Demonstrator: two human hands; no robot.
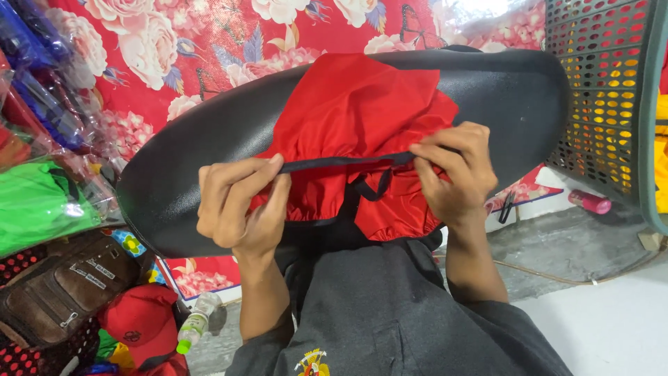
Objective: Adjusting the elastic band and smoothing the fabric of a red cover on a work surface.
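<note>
Looking down from the head camera, the red fabric cover (362, 118) lies at the centre of the frame, draped over a long black padded seat (487, 97) that runs from lower left to upper right. Along the cover's near edge runs a black elastic hem (348, 163). The left hand (240, 209) pinches that hem between thumb and curled fingers at centre left, and the right hand (456, 174) is clenched on the same hem at centre right, so the band is drawn taut between them. A small black loop (372, 186) hangs from the hem between the hands.

To do this stretching well, I judge both hands should keep an even pull (neither side racing ahead), so the hem stays straight and the gathered cloth beneath spreads without bunching.

Behind the seat, a red flowered cloth (209, 49) fills the upper frame. A perforated plastic basket (605, 90) stands at the upper right. At the left edge sit bagged goods in green and blue (42, 202), with a brown bag (62, 292), a red cap (142, 324) and a small bottle (195, 327) at lower left. The floor (598, 320) at lower right is pale.
</note>
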